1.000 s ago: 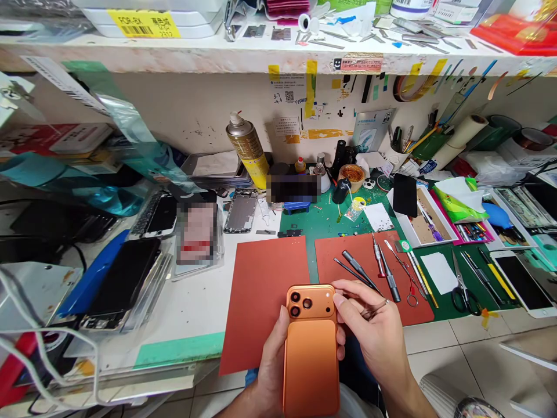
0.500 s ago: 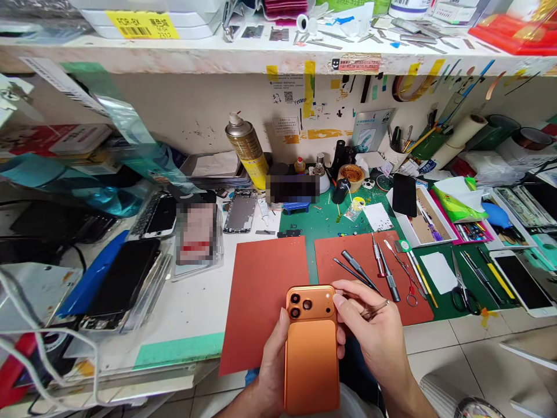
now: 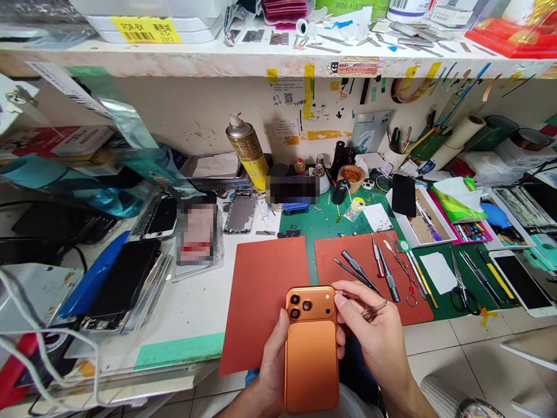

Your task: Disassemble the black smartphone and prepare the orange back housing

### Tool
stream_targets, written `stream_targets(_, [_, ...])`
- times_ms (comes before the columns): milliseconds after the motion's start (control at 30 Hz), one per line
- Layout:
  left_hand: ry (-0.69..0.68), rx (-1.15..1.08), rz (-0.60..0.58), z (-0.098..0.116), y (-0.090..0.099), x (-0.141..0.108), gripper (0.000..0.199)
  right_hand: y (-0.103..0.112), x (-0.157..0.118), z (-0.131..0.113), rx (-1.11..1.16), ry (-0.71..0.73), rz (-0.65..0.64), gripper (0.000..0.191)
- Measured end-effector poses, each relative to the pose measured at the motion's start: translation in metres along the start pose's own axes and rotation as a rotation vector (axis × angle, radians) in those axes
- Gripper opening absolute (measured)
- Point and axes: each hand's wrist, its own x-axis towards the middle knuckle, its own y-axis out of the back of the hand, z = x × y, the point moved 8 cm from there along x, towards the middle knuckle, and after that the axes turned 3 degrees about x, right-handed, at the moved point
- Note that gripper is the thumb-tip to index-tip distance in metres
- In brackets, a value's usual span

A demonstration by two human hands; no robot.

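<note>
An orange smartphone (image 3: pixel 311 363) is held upright near the front edge of the workbench, its back and camera bump facing me. My left hand (image 3: pixel 274 357) wraps round it, the thumb along the left side and fingertips showing at the right side. At the phone's upper right corner my right hand (image 3: pixel 374 328) closes thumb and forefinger on the edge; whether something small is between them is hidden. Behind the phone lie two reddish-brown mats, a left one (image 3: pixel 265 302) and a right one (image 3: pixel 418 305). A screwdriver (image 3: pixel 389 273) and tweezers rest on the right mat.
Scissors (image 3: pixel 461 287) and a white phone (image 3: pixel 524 281) lie at the right. At the left are a black phone screen (image 3: pixel 126 276) and white cables (image 3: pixel 26 325). A spray can (image 3: pixel 248 151) stands at the back, beneath a cluttered shelf (image 3: pixel 217 61).
The camera view has shifted very slightly. Both hands and the orange smartphone keep practically the same place and grip.
</note>
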Motion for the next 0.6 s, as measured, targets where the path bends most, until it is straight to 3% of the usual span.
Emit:
stream_targets(333, [0.001,0.045,0.023,-0.003,0.015,-0.002,0.086,0.001,0.001,0.003,-0.048,0.014,0.072,0.047])
stream_targets(600, [0.016,0.071,0.008,-0.003,0.014,-0.004,0.085,0.003,-0.001,0.004,-0.013,0.023,0.05,0.041])
